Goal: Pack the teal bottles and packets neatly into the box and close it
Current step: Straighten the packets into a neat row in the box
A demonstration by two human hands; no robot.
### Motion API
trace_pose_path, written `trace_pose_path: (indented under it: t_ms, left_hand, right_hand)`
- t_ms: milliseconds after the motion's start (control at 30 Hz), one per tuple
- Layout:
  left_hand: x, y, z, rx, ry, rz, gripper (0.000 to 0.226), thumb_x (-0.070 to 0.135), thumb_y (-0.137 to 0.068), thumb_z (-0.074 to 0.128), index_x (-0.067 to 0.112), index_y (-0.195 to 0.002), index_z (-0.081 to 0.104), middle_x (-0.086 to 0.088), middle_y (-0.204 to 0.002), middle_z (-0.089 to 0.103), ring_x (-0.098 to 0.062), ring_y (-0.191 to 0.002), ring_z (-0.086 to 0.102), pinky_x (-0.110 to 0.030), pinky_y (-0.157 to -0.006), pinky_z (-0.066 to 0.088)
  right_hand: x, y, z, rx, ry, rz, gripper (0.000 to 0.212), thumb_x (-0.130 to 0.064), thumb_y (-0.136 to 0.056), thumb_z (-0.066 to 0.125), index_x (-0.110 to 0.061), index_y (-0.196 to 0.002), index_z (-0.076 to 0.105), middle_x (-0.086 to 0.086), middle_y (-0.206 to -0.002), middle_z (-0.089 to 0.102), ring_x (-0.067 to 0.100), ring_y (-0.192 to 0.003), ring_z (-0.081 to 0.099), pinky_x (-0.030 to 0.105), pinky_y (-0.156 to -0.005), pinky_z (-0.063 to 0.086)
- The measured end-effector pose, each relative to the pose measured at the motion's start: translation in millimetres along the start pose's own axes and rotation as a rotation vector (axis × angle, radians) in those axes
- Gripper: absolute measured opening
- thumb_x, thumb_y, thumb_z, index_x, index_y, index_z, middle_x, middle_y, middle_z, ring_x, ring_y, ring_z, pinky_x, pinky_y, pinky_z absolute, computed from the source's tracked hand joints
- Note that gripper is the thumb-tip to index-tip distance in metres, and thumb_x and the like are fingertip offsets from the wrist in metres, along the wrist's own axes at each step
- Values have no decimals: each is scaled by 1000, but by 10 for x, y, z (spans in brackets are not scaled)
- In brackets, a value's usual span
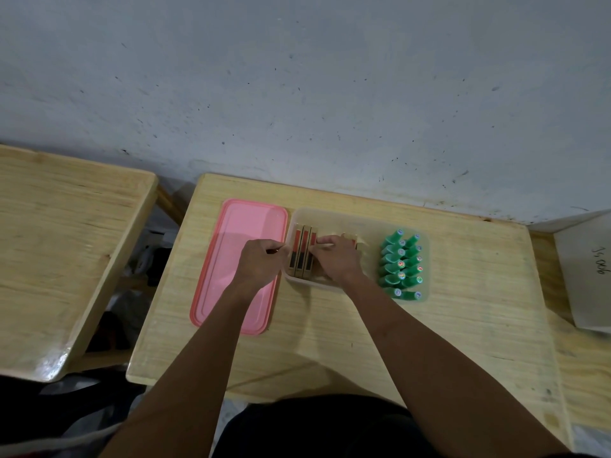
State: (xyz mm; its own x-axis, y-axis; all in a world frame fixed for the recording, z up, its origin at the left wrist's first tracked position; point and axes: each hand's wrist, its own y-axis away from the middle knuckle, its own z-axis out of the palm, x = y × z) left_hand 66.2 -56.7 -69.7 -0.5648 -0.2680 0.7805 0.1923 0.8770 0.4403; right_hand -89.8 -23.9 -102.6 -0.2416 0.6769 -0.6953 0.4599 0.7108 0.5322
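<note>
Mid-frame, the clear box (334, 215) sits on the wooden table (463, 325), with the pink lid (244, 233) lying flat just left of it. Teal bottles (401, 264) fill the box's right end, and packets (301, 256) stand on edge at its left. The right hand (337, 262) curls its fingers over the packets' tops. The left hand (259, 264) is curled at the box's left wall — pinching what, I cannot tell.
</note>
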Motion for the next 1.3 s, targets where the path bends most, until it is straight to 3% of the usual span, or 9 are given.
trace_pose_path:
  t_ms: [67, 300, 433, 600, 833, 933, 1000, 1067, 1300]
  left_hand:
    - [11, 8, 0, -4, -5, 1, 27, 22, -92, 59, 7, -113, 67, -6, -102, 70, -19, -89, 66, -35, -87, 56]
    - [22, 13, -1, 3, -28, 13, 26, 21, -92, 58, 7, -112, 68, -2, -94, 69, -19, -85, 67, -31, -81, 56]
    - [42, 27, -1, 12, -23, 21, 23, 18, -91, 59, 5, -107, 70, -2, -86, 68, -21, -80, 67, -35, -82, 57]
    - [34, 25, 18, 26, -16, 19, 23, 18, -91, 59, 4, -107, 70, 2, -77, 67, -18, -72, 65, -32, -75, 57]
    - [-6, 0, 30, 33, -16, 15, 27, 19, -91, 60, 4, -112, 67, -9, -104, 71, -23, -90, 67, -37, -89, 55]
    - [-22, -8, 32, 27, -12, 16, 28, 20, -91, 60, 4, -113, 67, -9, -104, 71, -23, -91, 67, -38, -89, 55]
    - [-38, -21, 34, 29, -13, 18, 28, 20, -91, 60, 4, -113, 67, -10, -108, 71, -23, -93, 67, -38, -91, 54]
    - [-41, -29, 33, 32, -22, 20, 28, 20, -91, 60, 4, -113, 67, -9, -106, 71, -19, -87, 66, -32, -86, 55]
    - [-23, -20, 28, 33, -9, 21, 26, 18, -91, 60, 4, -111, 68, -5, -96, 70, -15, -78, 66, -27, -75, 56]
  right_hand:
    - [6, 9, 0, -18, -57, 39, 21, -24, -87, 70, -15, -105, 73, 3, -108, 73, 17, -96, 69, 38, -90, 56]
    - [13, 11, 12, -34, -162, 59, 11, -13, -92, 65, -13, -90, 76, 7, -107, 74, 22, -87, 71, 39, -79, 60]
    - [-23, 57, -138, -22, 44, -67, 21, -25, -93, 61, -16, -104, 76, 6, -95, 76, 22, -77, 69, 37, -78, 56]
    - [36, 57, -455, 232, 430, -101, 33, -38, -90, 53, -29, -119, 65, -6, -116, 67, 19, -107, 63, 33, -86, 48]
    - [162, -82, -398, 105, 595, -51, 37, -42, -81, 65, -18, -109, 65, 3, -94, 65, 25, -84, 65, 34, -66, 53]
    - [111, 4, -377, 68, 570, -125, 6, -25, -86, 62, -21, -84, 62, 1, -83, 62, 23, -79, 59, 30, -63, 44]
    - [129, 16, -360, 80, 556, -151, 15, -19, -87, 59, -23, -73, 57, 1, -82, 61, 23, -80, 59, 30, -64, 45]
    - [148, 22, -354, 129, 564, -146, 6, -22, -87, 59, -20, -88, 64, 4, -92, 63, 27, -88, 63, 33, -67, 49]
    - [161, 27, -375, 120, 704, -174, 41, -35, -89, 58, -21, -127, 56, 6, -116, 57, 28, -110, 56, 40, -84, 49]
